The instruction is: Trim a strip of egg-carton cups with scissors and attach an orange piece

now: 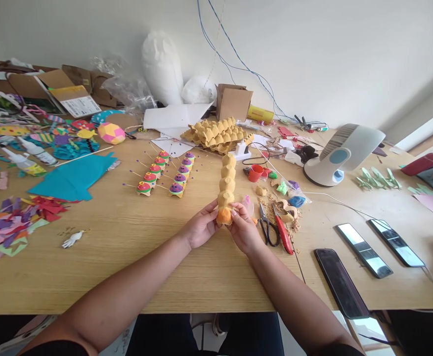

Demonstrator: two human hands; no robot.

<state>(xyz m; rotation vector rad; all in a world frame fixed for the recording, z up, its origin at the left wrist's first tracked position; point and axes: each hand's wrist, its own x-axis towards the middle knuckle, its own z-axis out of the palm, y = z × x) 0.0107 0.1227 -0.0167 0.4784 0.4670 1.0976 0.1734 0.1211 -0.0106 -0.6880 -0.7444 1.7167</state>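
Observation:
A strip of yellow egg carton cups (227, 184) points away from me above the middle of the table. Its nearest cup carries a patch of orange clay (224, 215). My left hand (202, 225) grips that near end from the left, fingers closed on the edge. From the right, my right hand (244, 228) pinches the same end, thumb near the orange cup. Left of the strip stand two rows of decorated egg carton caterpillars, one red and green (152, 176), the other purple (181, 177), with pins sticking out.
Black-handled scissors (268, 227) and a red-handled cutter (283, 232) lie right of my hands, beside clay lumps and scraps. Egg trays (216, 134) are stacked behind. A white fan (340, 155) and several phones (340, 282) sit at right. Paper scraps (12, 225) cover the left.

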